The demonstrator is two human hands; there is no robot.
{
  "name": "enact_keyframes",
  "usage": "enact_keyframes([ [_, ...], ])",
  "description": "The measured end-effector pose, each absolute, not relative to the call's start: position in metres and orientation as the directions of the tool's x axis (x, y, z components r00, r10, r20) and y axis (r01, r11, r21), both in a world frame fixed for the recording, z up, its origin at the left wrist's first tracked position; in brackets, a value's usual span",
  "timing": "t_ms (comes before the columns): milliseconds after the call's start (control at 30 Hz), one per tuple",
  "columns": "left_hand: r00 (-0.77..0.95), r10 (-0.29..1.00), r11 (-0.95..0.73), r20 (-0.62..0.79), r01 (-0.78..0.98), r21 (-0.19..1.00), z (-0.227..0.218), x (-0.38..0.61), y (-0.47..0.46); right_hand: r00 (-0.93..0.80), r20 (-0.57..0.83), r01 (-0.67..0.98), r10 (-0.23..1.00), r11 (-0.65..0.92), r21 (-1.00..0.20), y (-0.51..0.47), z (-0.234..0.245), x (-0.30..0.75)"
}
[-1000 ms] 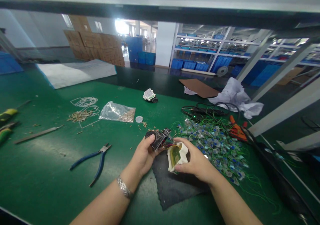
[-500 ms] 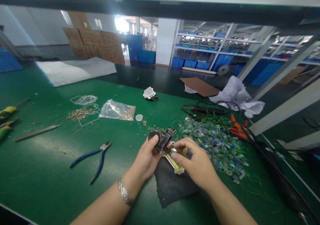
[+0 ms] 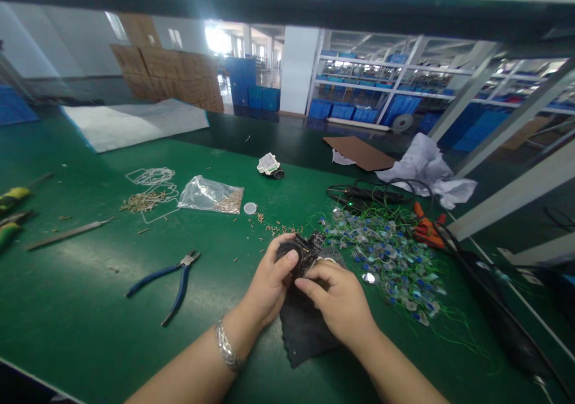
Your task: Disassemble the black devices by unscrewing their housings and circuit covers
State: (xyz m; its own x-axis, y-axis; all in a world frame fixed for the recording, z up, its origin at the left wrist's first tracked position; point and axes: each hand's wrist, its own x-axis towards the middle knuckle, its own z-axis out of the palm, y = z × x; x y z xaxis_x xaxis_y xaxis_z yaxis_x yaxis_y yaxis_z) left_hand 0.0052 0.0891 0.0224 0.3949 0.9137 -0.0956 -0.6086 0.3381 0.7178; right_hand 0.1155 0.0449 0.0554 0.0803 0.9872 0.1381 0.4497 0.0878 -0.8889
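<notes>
In the head view, my left hand (image 3: 265, 284) is closed around a small black device (image 3: 307, 253) with a round disc on its side, the thumb lying on the disc. My right hand (image 3: 345, 299) is also closed, thumb and fingers pressed to the device's right and near edge. A pale rim shows just behind the right fingers; most of that part is hidden. A dark cloth (image 3: 308, 335) lies on the bench under both hands. Small brass-coloured screws or pins (image 3: 283, 230) are scattered just beyond the device.
Right of my hands spreads a heap of green wires with blue and clear pieces (image 3: 390, 254). To the left lie blue-handled pliers (image 3: 182, 284), a file (image 3: 67, 236) and a plastic bag (image 3: 211, 195) of small metal parts. A white-and-black unit (image 3: 269, 165) sits farther back.
The yellow-and-white part that lay below the black device under my right hand is now out of sight. My right fingers have moved up and left onto the device.
</notes>
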Motion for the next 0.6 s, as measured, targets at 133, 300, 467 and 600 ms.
enact_keyframes([
  [133, 0.393, 0.911, 0.369, -0.123, -0.649, 0.665, 0.018, 0.004, 0.094, 0.125, 0.108, 0.275, 0.986, 0.07, -0.959, 0.046, 0.055, 0.122],
  [300, 0.35, 0.913, 0.392, -0.21, -0.609, 0.689, 0.021, -0.006, 0.101, 0.166, 0.049, -0.148, 0.985, 0.074, -0.986, 0.053, 0.063, 0.138],
  [467, 0.312, 0.926, 0.368, -0.213, -0.611, 0.701, 0.028, -0.011, 0.106, 0.173, -0.155, -0.532, 0.973, -0.04, -0.846, 0.059, 0.067, 0.157],
  [600, 0.345, 0.925, 0.369, -0.162, -0.709, 0.601, 0.029, -0.015, 0.109, 0.14, -0.254, -0.443, 0.957, -0.169, -0.88, 0.064, 0.054, 0.171],
])
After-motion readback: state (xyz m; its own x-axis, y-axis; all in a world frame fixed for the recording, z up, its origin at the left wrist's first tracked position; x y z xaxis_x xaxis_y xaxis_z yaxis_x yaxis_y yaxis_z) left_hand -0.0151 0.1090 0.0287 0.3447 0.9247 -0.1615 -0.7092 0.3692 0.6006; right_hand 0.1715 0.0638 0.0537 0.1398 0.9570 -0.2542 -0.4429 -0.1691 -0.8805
